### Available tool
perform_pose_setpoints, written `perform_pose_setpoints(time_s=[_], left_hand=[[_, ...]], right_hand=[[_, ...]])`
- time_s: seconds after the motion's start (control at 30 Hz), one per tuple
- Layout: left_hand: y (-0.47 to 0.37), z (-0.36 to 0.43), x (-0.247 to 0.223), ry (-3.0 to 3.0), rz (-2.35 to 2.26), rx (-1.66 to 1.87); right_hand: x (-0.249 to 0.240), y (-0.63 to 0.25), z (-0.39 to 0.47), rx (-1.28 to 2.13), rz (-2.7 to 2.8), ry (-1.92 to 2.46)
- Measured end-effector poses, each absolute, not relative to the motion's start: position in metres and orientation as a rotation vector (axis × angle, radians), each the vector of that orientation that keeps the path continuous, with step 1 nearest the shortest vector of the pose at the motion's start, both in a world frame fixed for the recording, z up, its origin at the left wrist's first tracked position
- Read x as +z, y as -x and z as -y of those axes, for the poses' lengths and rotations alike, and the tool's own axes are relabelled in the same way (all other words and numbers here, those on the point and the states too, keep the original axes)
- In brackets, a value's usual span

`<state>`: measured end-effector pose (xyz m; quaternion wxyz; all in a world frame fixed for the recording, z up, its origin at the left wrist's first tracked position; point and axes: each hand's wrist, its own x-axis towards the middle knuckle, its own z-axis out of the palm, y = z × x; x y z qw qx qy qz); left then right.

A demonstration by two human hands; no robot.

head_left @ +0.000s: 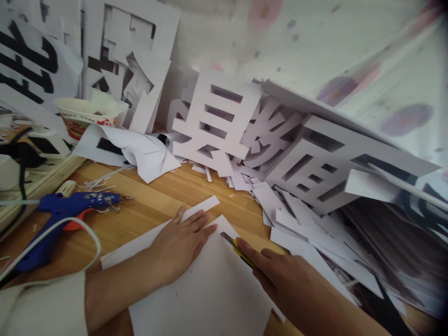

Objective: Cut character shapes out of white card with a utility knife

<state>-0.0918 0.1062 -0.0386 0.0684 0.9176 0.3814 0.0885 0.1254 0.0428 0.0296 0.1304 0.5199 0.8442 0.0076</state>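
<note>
My left hand (180,242) lies flat, fingers spread, on a white foam board sheet (210,289) on the wooden floor, pinning it down. A long white strip (201,207) sticks out from under its fingertips. My right hand (280,275) grips a yellow utility knife (236,247), its blade tip touching the sheet's upper right edge, close to my left fingertips.
A blue hot glue gun (66,210) with a white cord (52,233) lies at the left. Large white foam characters (217,126) and a heap of offcut strips (308,233) fill the right and back. A paper bowl (89,114) and crumpled paper (140,151) sit behind.
</note>
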Motion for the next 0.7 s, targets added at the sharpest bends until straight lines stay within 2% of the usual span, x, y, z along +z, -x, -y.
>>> perform_pose_setpoints(time_s=[0.7], left_hand=[[0.091,-0.104,-0.046,-2.807,-1.179,0.32]], right_hand=[[0.032,-0.153,-0.008,0.205,-2.604,-1.362]])
